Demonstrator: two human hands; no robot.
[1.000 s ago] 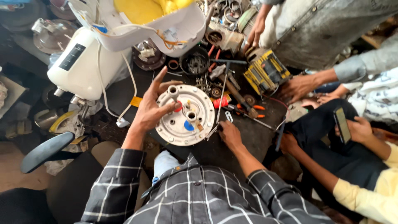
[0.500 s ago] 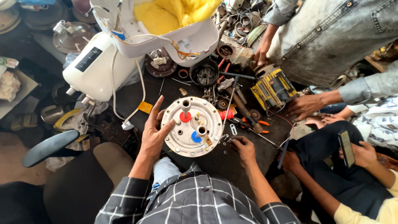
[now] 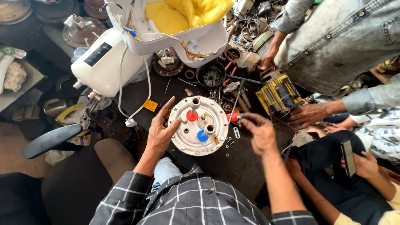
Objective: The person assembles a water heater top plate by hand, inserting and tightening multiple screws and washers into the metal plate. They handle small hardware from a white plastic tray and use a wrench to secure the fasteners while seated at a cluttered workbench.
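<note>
Far left: white plastic water-heater casing lying on its side, white cord trailing down across the dark bench. Just right of it, left hand spread open, fingertips pressed to the left rim of the round silvery metal flange plate, gripping nothing. Plate lying flat at bench centre, two short upright pipe stubs on it, one with a red collar, one with a blue collar. Above, open white shell packed with yellow foam insulation. Right of the plate, right hand raised, fingers pinched around the lower end of a slim dark screwdriver, its shaft angled up over the plate's right edge. Farther right, yellow-and-black boxy tool under another person's hand. Far right, a seated person's hand holding a dark phone.
</note>
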